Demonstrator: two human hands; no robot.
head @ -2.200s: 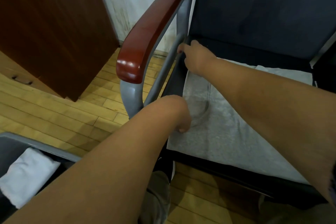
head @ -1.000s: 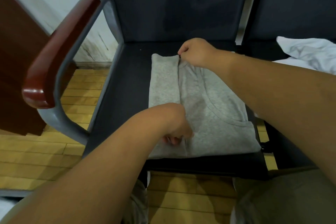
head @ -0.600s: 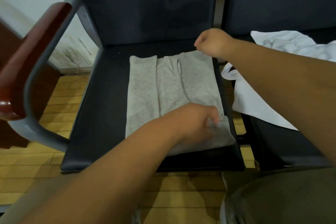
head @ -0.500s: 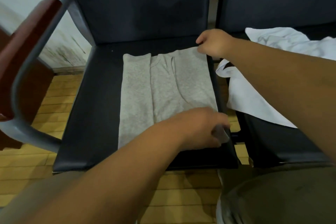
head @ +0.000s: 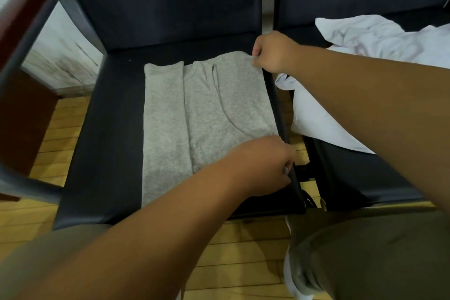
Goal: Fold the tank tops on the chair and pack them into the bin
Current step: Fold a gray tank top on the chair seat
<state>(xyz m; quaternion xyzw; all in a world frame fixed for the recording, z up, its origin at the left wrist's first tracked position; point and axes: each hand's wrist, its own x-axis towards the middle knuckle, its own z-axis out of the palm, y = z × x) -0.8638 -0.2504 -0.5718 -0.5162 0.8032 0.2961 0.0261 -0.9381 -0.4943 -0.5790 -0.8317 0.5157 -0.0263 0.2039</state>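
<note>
Presently, gray tank top (head: 207, 114) lies flat on the dark chair seat (head: 104, 129), its left third folded inward as a long strip, neckline and armhole seams showing on the rest. Right hand (head: 272, 52) is at the far right corner, fingers (head: 256, 50) pinching the fabric edge, which is drawn up into a small peak there. Left hand (head: 263, 165) covers the near right corner at the seat's right edge, fingers (head: 288, 161) curled down over the cloth; a sliver of gray shows at the fingertips, so it reads as a grip, though most of the hold is hidden under the hand. White garment (head: 328, 114) lies rumpled on the neighbouring seat (head: 365, 178), just beside the right forearm. Reddish wooden armrest (head: 19, 22) stands at far left, blurred. Pale plank floor (head: 243, 246) shows below, between the person's khaki-clad knees.
</note>
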